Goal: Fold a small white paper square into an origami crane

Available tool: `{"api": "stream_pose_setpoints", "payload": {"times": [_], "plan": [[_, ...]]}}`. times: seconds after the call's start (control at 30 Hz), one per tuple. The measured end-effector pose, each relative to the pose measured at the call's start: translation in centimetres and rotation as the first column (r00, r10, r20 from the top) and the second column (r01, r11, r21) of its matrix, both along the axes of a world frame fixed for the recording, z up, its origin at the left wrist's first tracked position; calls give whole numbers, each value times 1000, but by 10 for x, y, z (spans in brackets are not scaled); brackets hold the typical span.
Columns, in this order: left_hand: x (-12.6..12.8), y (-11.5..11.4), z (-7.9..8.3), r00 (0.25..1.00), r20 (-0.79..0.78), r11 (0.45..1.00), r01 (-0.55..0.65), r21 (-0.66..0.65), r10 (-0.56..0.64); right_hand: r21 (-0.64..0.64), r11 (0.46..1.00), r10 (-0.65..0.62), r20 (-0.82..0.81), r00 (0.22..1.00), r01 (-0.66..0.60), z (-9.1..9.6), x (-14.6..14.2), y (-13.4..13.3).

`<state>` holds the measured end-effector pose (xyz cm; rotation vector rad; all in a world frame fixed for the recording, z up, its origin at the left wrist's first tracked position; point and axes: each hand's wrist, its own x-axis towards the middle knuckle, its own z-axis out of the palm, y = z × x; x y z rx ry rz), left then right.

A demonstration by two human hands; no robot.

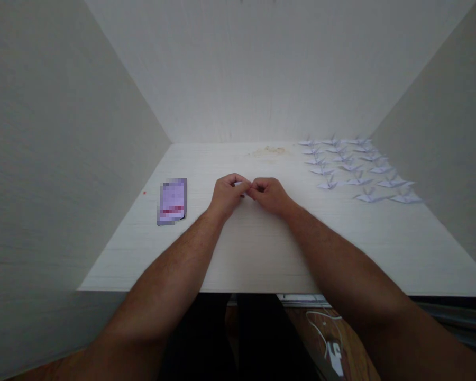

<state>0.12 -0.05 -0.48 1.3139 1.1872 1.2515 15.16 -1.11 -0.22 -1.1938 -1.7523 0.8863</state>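
Workpiece: a small white paper piece (238,184), raised at the middle of the table (257,254), between the two hands. Only a sliver shows, framed by the left hand's (230,198) thumb and index finger; this exposed part runs roughly left to right, but the true long axis cannot be told (the fingers cover most of it). Left fingers: pinched on the paper. Right hand (272,196): thumb and index tips pressed together at the paper's right end, apparently clamped on it, contact partly hidden. Left and right fingertips meet or nearly so. The exposed paper sits nearer the left hand, leftward of the right fingertips.

Surroundings: white paper cranes (357,181) stand in rows on the far right of the table, nearer the right hand, well apart from it. A phone-like device (172,198), its face pixelated, lies left of the left hand.
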Motion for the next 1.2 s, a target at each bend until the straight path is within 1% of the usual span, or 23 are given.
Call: {"api": "stream_pose_setpoints", "payload": {"times": [0.07,0.23,0.33,0.47,0.57,0.63,0.73,0.8,0.87,0.97,1.2], "plan": [[1,0,0,999,41,1000,-8,-5,8,5,1000,12,-13,1000,-12,0,0,0],[3,-2,2,993,115,997,-21,-71,29,10,999,40,-40,998,-39,0,0,0],[3,-2,2,991,135,998,-12,-56,19,12,999,49,-25,999,-48,0,0,0],[1,-2,1,991,127,1000,-30,-5,30,29,999,44,-35,998,-43,-3,-1,2],[0,-2,1,997,65,999,-40,4,40,37,999,23,-64,998,-20,-4,-1,3],[-2,-1,3,997,76,999,-12,-43,15,35,999,6,-75,997,-4,-4,-2,3],[-4,-1,9,980,188,990,89,-110,-67,53,998,-32,-90,995,37,-3,-2,3],[-5,0,11,972,226,987,102,-124,-72,63,996,-51,-94,994,57,-3,-3,2],[-5,0,12,972,228,987,93,-134,-61,77,994,-66,-74,995,72,-4,-3,2],[-4,-1,11,982,185,989,69,-129,-45,103,990,-93,-30,995,96,-5,-4,2],[1,-3,6,997,64,999,-52,-3,52,138,984,-136,149,979,116,-2,-5,3]]}}
